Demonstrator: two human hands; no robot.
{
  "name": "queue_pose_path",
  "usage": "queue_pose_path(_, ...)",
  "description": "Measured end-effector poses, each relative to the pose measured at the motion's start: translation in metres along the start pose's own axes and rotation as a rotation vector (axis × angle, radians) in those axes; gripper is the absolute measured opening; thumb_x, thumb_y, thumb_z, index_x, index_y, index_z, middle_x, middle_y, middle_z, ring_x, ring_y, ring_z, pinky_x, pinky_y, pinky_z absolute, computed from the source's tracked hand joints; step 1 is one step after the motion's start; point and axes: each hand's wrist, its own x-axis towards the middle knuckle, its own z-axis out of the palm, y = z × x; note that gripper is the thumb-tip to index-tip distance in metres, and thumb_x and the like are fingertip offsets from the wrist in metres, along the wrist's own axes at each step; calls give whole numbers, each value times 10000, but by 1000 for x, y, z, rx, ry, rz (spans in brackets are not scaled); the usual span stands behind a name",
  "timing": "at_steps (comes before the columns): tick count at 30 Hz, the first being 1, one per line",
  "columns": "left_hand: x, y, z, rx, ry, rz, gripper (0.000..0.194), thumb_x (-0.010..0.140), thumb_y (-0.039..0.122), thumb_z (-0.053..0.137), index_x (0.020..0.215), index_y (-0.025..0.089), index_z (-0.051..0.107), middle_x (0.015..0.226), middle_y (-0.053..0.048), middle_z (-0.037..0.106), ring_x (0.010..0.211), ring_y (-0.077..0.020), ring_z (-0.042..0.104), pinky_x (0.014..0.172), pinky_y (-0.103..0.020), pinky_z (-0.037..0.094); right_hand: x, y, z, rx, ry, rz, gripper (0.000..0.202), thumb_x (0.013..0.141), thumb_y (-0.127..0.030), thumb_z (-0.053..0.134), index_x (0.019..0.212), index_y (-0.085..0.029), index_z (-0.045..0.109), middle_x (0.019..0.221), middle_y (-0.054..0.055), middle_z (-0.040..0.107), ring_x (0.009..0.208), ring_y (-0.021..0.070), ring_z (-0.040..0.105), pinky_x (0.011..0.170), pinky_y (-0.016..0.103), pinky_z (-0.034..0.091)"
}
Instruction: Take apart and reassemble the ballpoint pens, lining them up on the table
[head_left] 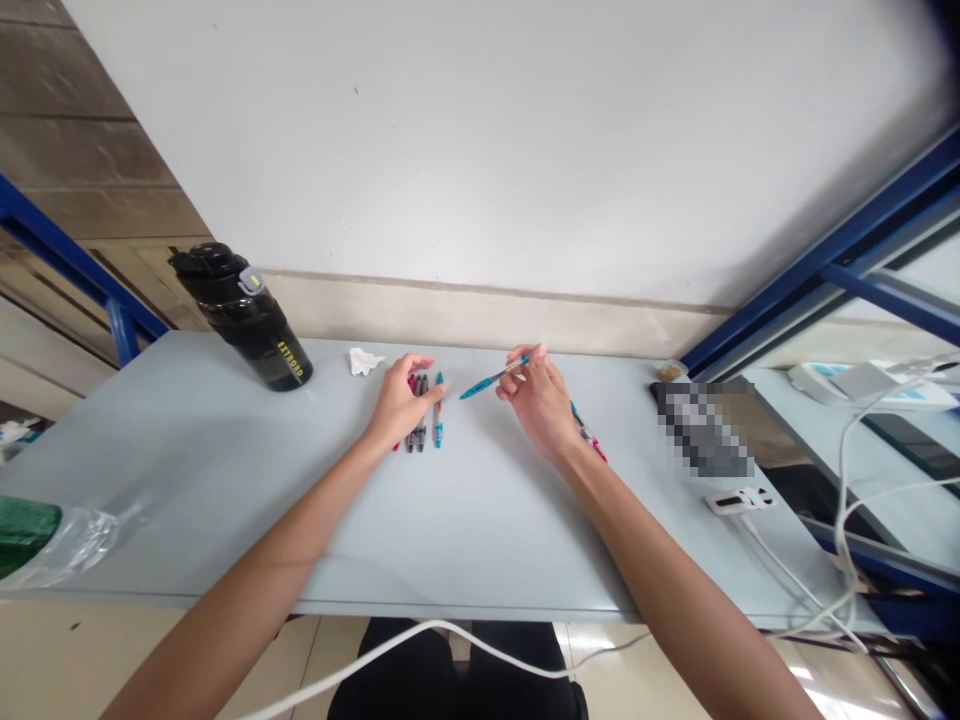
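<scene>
A blue pen is pinched in the fingers of my right hand, tilted, with its lower end pointing left over the table. My left hand has thumb and fingers apart, over a row of pens, and partly covers them. In that row, a blue pen with orange parts lies just right of two dark grey pens. Some red shows beside them under the left hand. More pens, with blue and pink-red parts, lie partly hidden behind my right wrist.
On the grey table a black water bottle stands at the back left, near a crumpled tissue. A clear bottle with green lies at the left edge. To the right are a pixelated dark object, a white power strip and cables.
</scene>
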Motion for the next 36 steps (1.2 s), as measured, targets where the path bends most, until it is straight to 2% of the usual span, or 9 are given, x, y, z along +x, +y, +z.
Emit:
queue_pose_path(3, -2, -1, 0, 116, -39, 20, 452, 785, 179, 850, 1203, 259, 701, 1327, -96, 718, 1285, -297, 640, 1154, -492, 462, -4, 6, -3, -344, -66, -164, 484, 1072, -706, 524, 1100, -247, 676, 869, 31, 603, 797, 193, 615, 798, 358, 541)
queue_pose_path(7, -2, -2, 0, 152, -48, 32, 464, 795, 83, 748, 1220, 261, 693, 1322, -81, 713, 1289, -288, 639, 1161, -487, 473, -13, 13, -6, -867, -345, -405, 392, 1134, -531, 508, 1234, -227, 733, 1151, 128, 636, 979, 234, 640, 918, 399, 545)
queue_pose_path(10, -1, -4, 0, 157, -42, 57, 469, 794, 56, 689, 1219, 254, 690, 1287, -82, 713, 1266, -285, 651, 1149, -487, 488, -22, 21, -1, -1008, -531, -454, 326, 1155, -406, 479, 1316, -232, 704, 1191, 137, 621, 942, 230, 636, 888, 389, 553)
queue_pose_path(13, -1, -4, 0, 191, -44, 85, 448, 804, 54, 659, 1204, 252, 695, 1260, -81, 715, 1247, -284, 649, 1130, -483, 496, -29, 26, 7, -1114, -611, -506, 279, 1147, -329, 489, 1319, -228, 684, 1180, 139, 647, 1026, 266, 635, 957, 427, 542)
queue_pose_path(18, -3, 3, 1, 249, -45, 119, 245, 915, 216, 717, 1156, 246, 691, 1233, -81, 726, 1228, -288, 638, 1141, -491, 469, -34, 27, 12, -1249, -662, -565, 363, 1094, -446, 612, 1358, -203, 671, 1232, 163, 658, 1121, 317, 600, 1043, 504, 514)
queue_pose_path(20, -5, 6, 1, 285, -48, 123, 264, 896, 264, 777, 1144, 250, 688, 1233, -81, 723, 1224, -299, 627, 1141, -498, 463, -34, 26, 12, -1255, -678, -574, 395, 1089, -474, 617, 1362, -196, 679, 1264, 172, 650, 1158, 324, 594, 1071, 513, 507)
queue_pose_path(27, -7, 9, 1, 371, -85, 156, 298, 879, 184, 746, 1164, 253, 696, 1226, -81, 707, 1237, -316, 593, 1142, -503, 458, -37, 24, 14, -1216, -728, -574, 315, 1107, -370, 594, 1364, -218, 694, 1310, 167, 647, 1208, 309, 604, 1088, 500, 511)
queue_pose_path(31, -7, 9, 1, 387, -101, 187, 281, 882, 146, 692, 1144, 246, 694, 1206, -78, 714, 1225, -308, 598, 1130, -493, 461, -35, 17, 16, -1197, -746, -530, 386, 1093, -416, 632, 1426, -221, 650, 1325, 161, 664, 1210, 304, 628, 1091, 487, 509)
queue_pose_path(36, -6, 7, 1, 408, -113, 187, 261, 877, 137, 670, 1114, 242, 699, 1192, -84, 714, 1196, -313, 605, 1109, -486, 465, -25, -19, -10, -1392, -559, -383, 214, 1090, -344, 622, 1223, -190, 686, 1140, 122, 720, 997, 261, 686, 903, 378, 516)
